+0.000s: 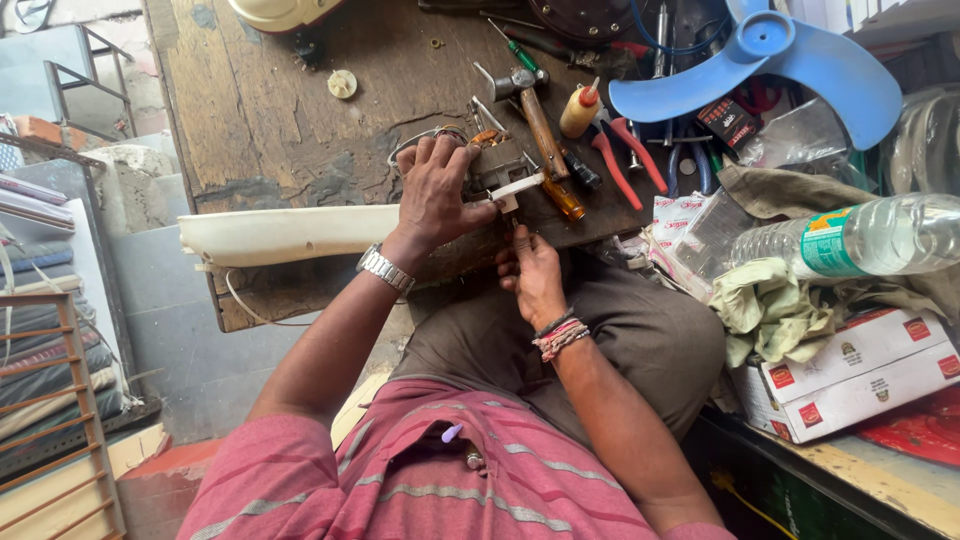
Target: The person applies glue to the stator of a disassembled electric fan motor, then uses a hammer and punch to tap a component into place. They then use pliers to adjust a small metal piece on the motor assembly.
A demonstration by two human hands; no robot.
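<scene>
The left hand (435, 195) is closed down over a small fan motor (497, 160) at the near edge of the wooden counter (260, 120). The right hand (532, 275), just below the edge, pinches something too small to identify. A hammer (535, 110) lies just beyond the motor.

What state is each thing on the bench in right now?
left hand: pressed down on the small motor
right hand: below the bench edge, fingers pinched at the motor's underside
hammer: lying flat, untouched
water bottle: on its side
blue fan blade: detached, lying loose
red pliers: lying on the bench
</scene>
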